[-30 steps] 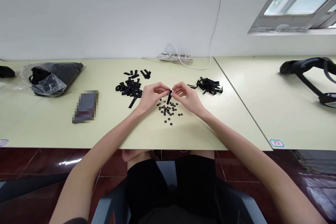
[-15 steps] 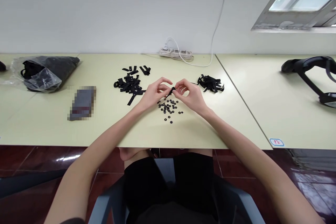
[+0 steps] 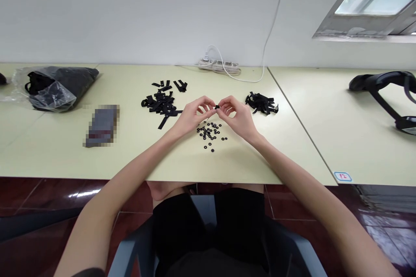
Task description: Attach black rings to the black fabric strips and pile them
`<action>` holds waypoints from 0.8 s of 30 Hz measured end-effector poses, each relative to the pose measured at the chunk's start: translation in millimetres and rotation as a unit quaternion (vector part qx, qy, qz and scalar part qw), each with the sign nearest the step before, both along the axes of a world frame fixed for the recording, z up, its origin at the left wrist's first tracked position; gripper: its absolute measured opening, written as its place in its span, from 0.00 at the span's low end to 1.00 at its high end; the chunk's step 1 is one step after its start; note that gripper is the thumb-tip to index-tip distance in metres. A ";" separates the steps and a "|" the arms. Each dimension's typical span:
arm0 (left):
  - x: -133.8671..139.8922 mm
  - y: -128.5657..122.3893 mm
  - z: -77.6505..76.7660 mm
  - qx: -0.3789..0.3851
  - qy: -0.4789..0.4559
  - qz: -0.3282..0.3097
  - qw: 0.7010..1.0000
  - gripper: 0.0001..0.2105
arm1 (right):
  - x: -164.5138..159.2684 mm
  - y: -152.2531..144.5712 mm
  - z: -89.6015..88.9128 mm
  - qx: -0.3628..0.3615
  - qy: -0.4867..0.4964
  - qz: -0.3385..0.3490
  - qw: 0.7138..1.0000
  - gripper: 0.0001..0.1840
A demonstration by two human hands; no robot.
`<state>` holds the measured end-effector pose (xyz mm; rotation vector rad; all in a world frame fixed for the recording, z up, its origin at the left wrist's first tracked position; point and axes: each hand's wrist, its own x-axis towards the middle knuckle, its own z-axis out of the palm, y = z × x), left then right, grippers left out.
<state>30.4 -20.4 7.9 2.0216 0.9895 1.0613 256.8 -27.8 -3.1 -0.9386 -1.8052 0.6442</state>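
My left hand (image 3: 194, 115) and my right hand (image 3: 236, 115) meet above the table, fingertips pinched on a short black fabric strip (image 3: 217, 107). Only a small dark part of the strip shows between the fingers; the rest is hidden. Just below the hands lie several small round black washer-like rings (image 3: 208, 132), loosely scattered. To the left of my left hand is a heap of black strips (image 3: 160, 103), some with a small dot near the end. A second pile of black strips (image 3: 261, 103) sits to the right of my right hand.
A plastic bag with black material (image 3: 61, 88) lies at the far left, a blurred-out dark object (image 3: 102, 125) nearer. A power strip (image 3: 219, 65) with a white cable is against the wall. A black strapped headset-like item (image 3: 386, 91) rests at the right, beyond the table seam.
The strip between my hands has turned and is more covered by the fingers; its hanging end no longer shows plainly. My fingertips have drawn closer together. The piles look unchanged.
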 end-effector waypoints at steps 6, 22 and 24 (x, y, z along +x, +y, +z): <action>-1.5 -1.6 5.1 0.008 0.006 0.000 1.000 0.12 | -0.9 0.8 -1.5 0.002 0.020 -0.021 1.000 0.12; -0.9 -4.6 4.2 -0.048 0.033 -0.011 0.998 0.10 | -3.6 -1.4 -3.3 -0.033 -0.006 0.008 0.999 0.12; -0.3 -5.8 5.2 -0.061 0.035 -0.014 0.997 0.12 | -4.4 -2.0 -4.1 -0.039 -0.006 0.007 0.999 0.12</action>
